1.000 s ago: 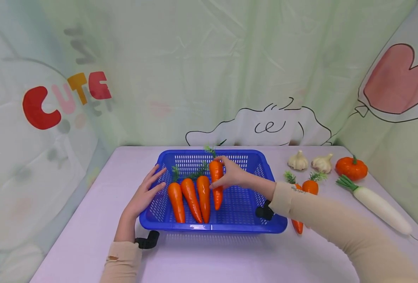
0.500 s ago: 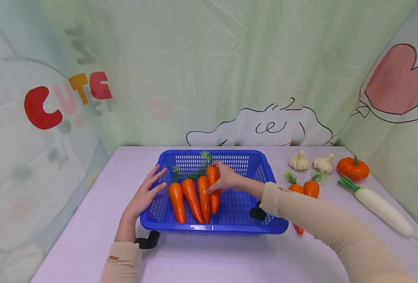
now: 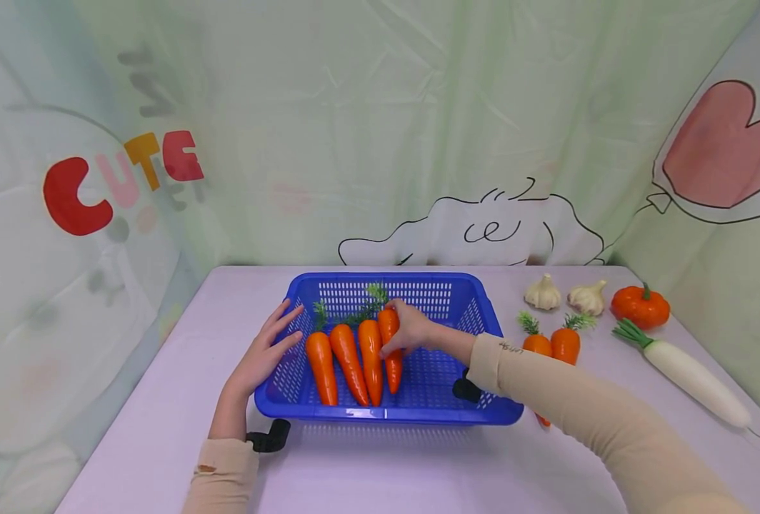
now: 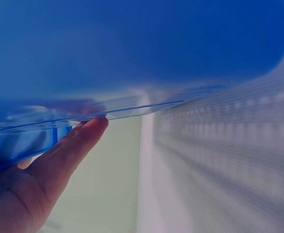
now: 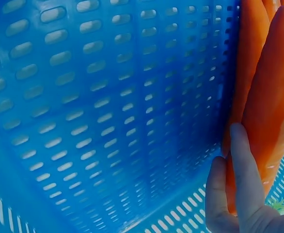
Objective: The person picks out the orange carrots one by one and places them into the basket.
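Note:
In the head view my right hand [image 3: 413,330] grips an orange carrot [image 3: 392,373] near its leafy top, inside a blue plastic basket [image 3: 444,415]. Three more carrots lie side by side to its left, the nearest being another carrot [image 3: 370,357]; all tips point toward me. The right wrist view shows two fingers [image 5: 246,174] against the held carrot [image 5: 273,92], beside the perforated basket floor [image 5: 103,97]. My left hand [image 3: 266,351], fingers spread and straight, rests at the basket's left rim. In the left wrist view its fingertip [image 4: 101,124] touches the basket wall.
Right of the basket lie two carrots [image 3: 566,345], partly hidden by my right sleeve [image 3: 560,385]. Beyond them are two garlic bulbs [image 3: 543,293], a small orange pumpkin [image 3: 640,307] and a white radish [image 3: 695,382]. A printed curtain [image 3: 380,143] stands behind the table [image 3: 181,371].
My right hand has lowered the held carrot into the basket, toward me and close beside the other three. The left hand has stayed in place.

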{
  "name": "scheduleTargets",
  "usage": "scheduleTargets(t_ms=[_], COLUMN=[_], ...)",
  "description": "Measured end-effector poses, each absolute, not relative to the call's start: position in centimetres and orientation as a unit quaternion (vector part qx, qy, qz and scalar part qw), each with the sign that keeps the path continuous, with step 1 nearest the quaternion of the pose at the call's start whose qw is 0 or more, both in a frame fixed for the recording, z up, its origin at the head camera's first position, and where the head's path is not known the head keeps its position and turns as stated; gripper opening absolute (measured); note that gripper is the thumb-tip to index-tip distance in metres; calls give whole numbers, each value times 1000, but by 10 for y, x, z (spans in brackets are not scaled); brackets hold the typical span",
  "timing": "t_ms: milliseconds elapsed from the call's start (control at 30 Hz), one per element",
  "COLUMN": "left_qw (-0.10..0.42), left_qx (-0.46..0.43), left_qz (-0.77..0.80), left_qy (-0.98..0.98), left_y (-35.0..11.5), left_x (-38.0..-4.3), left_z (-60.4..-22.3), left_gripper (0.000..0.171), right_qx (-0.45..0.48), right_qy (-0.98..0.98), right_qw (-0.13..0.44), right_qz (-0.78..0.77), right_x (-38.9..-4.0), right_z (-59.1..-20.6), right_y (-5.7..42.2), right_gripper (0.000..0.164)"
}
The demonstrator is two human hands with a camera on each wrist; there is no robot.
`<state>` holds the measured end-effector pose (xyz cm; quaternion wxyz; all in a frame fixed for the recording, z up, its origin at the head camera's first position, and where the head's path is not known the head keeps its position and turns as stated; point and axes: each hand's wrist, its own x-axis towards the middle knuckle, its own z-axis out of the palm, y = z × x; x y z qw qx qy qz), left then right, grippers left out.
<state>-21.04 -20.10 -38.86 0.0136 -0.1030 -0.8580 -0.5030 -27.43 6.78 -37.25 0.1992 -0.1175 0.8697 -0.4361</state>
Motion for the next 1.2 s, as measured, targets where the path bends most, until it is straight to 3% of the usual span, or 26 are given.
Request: scheduleTargets(t_ms=[533, 1200], left_qw=[3, 17], left_qx=[-96, -106], left_qz=[-504, -505], left_qy=[-858, -857], left_y=[-187, -203], left_x=[-189, -213], left_z=[-356, -393], left_gripper=[50, 51], right_qx=[-93, -84], right_qy=[873, 858], right_qw=[224, 249], right_qz=[-424, -442], right_x=[-268, -268], right_z=[-382, -370], right_y=[66, 70], right_gripper=[88, 87])
